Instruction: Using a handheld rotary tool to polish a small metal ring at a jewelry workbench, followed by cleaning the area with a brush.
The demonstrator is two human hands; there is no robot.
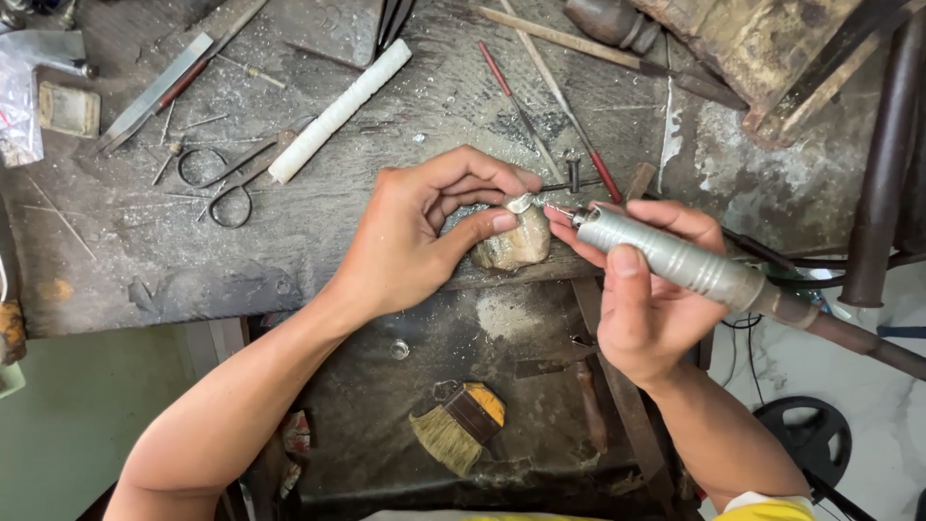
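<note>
We see the scene in even, soft daylight, bright enough to read the scratches on the dark counter point(193, 241). Shadows are faint and short beneath the left hand point(424, 232) and right hand point(646, 299). The metal handpiece point(666, 260) carries a mild sheen. Focus is sharp at centre; the edges bow slightly and soften.

We hold a small silver piece point(519, 203) in our left hand point(424, 232); our right hand point(641, 289) grips a metal rotary handpiece point(675, 262). Scissors point(231, 178) and brush point(458, 425) lie apart.
</note>
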